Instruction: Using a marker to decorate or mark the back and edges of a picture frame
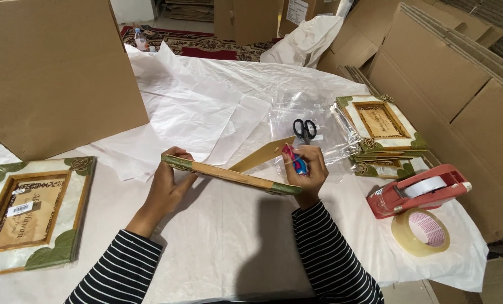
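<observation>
Wood and green-cornered, the flat rectangular picture frame (229,175) hangs edge-on above the paper-covered table (218,236), so we see its thin side and tan back stand. Our left hand (167,183) pinches one end; our right hand (308,171) grips the other, fingers also curled round a small pink-and-blue tool (kind unclear) (295,159).

Paper-covered table (218,242), stacked cardboard sheets (448,62), patterned red rug (206,48)
</observation>
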